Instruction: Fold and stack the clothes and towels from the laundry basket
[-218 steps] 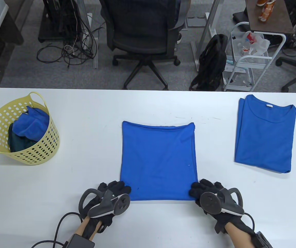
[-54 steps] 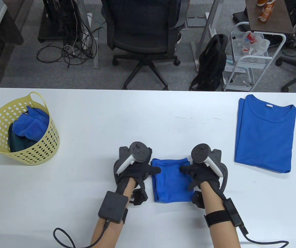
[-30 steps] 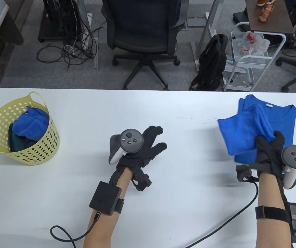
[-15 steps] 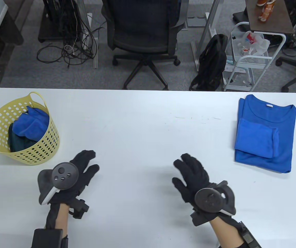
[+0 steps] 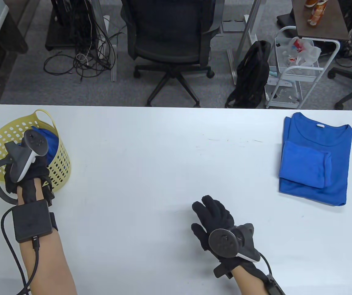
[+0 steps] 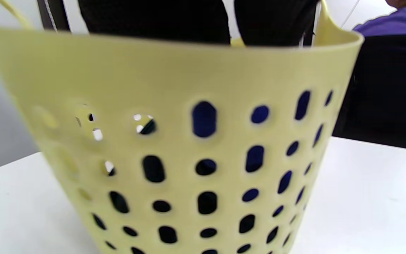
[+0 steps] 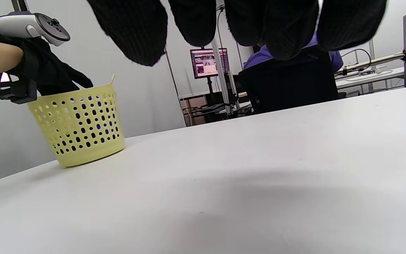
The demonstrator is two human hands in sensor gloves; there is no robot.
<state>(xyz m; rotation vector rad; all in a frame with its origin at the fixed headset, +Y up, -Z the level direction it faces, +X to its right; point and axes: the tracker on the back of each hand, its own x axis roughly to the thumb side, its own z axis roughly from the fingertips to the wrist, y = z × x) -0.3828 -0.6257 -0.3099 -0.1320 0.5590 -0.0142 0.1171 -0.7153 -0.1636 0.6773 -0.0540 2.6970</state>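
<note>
Left hand [image 5: 25,172] is over the near rim of the yellow laundry basket [image 5: 60,167] at the left end of the tabletop [image 5: 163,172], fingers reaching down inside. Whether they have closed on anything cannot be told: tracker and basket wall hide the fingertips. Right hand [image 5: 214,216] hovers over the bare middle of the tabletop, fingers relaxed and spread, holding nothing.

Task items: blue cloth [image 5: 51,143] in the basket, only a sliver visible past the left hand. At the far right, a small folded blue piece [image 5: 305,164] lies on top of a folded blue T-shirt [image 5: 320,138], the stack well apart from both hands.

Handling judgement: the basket cloth looks soft, light and limp, crumpled with no stiffness, so it should drape and trail when lifted. Nothing fragile or slippery. Best taken by a pinch on an upper fold or edge, then lifted clear of the rim; the basket is light and could tip or drag along if the cloth snags.

View differences:
- Table view gives the layout and the stack, not the left fingertips
- Left wrist view is filled by the basket wall [image 6: 203,148], with dark blue showing through its holes
- Right wrist view shows the left hand [image 7: 44,76] from the side, fingers draped over the basket [image 7: 79,130] rim, and the right fingertips [image 7: 132,31] hanging free above the tabletop
</note>
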